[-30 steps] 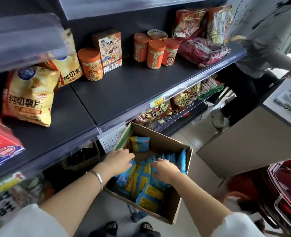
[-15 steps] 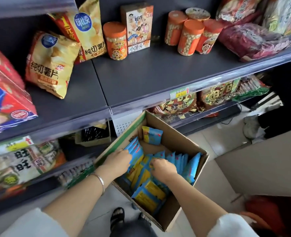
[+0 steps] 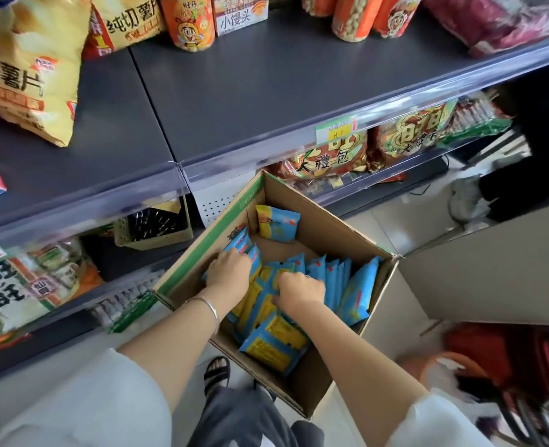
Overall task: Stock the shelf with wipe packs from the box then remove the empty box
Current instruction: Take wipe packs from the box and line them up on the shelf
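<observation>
Inside the box [image 3: 331,233], both hands [image 3: 229,272] [image 3: 300,291] grip wipe packs [image 3: 357,285].

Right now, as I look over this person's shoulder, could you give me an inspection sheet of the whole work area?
Surface: dark grey shelf, goods only along its back.
Job's things: open cardboard box below the shelf, holding many blue-and-yellow wipe packs.
Clutter: chip bags and orange canisters at the shelf's back.
Grippers: left hand and right hand inside the box, fingers curled round packs.
Cables: possibly a thin cord on the floor; too small to be sure.
Surroundings: snack bags on lower shelves, another person's grey shoe, blurred red baskets.
</observation>
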